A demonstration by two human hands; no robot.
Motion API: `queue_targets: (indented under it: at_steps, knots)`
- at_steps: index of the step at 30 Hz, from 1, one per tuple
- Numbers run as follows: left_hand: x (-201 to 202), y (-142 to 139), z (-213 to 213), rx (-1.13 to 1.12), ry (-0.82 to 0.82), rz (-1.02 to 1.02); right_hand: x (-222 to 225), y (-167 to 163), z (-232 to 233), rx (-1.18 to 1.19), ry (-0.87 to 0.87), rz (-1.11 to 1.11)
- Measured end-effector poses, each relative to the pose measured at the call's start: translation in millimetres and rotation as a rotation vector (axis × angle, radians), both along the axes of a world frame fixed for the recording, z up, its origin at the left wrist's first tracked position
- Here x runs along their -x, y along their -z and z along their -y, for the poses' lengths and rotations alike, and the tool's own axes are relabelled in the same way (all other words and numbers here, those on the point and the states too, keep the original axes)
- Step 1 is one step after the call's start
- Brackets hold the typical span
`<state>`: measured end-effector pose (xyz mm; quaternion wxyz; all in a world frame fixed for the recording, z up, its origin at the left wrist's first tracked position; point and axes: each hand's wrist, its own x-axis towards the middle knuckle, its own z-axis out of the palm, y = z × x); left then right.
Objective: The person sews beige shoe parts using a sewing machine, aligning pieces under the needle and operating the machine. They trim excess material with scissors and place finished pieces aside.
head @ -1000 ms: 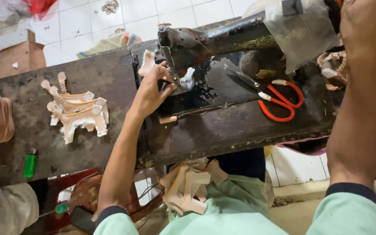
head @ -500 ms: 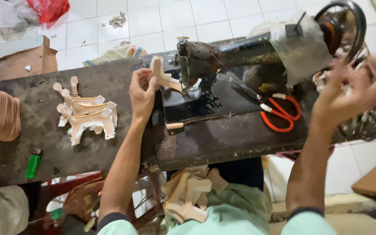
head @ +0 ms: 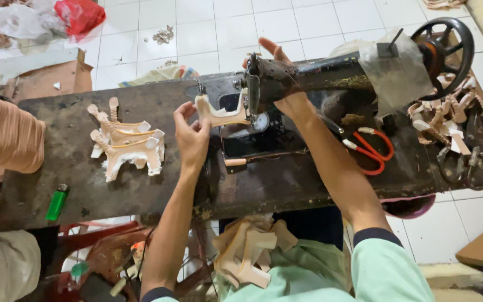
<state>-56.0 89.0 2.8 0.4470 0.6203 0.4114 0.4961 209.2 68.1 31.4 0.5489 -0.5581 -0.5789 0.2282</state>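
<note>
A black sewing machine [head: 331, 75] stands on a dark worn table [head: 85, 184]. My left hand [head: 192, 134] holds a beige cut shoe piece [head: 219, 114] at the machine's needle end. My right hand [head: 286, 84] reaches behind the machine head, fingers spread, mostly hidden by it; whether it grips anything is unclear. A stack of finished beige pieces [head: 127, 142] lies left of my left hand. More beige pieces [head: 250, 249] rest in my lap.
Orange-handled scissors [head: 370, 148] lie right of the machine bed. A green lighter [head: 57, 202] sits near the table's left front. Loose straps and buckles [head: 448, 120] pile at the right end. Another person's sleeve [head: 4, 137] is at the left. A red bag [head: 79, 14] lies on the tiled floor.
My right hand has come from the handwheel side to the machine head. My left hand has shifted the beige piece a little toward the needle. The camera view moved left.
</note>
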Motion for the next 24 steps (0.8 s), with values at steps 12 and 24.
queue_targets:
  at_steps: [12, 24]
  knots:
    - [32, -18, 65, -0.434, -0.105, -0.326, 33, 21, 134, 0.135, -0.094, -0.005]
    - [42, -26, 64, -0.495, -0.016, -0.410, 89, 13, 199, 0.079, 0.181, 0.364]
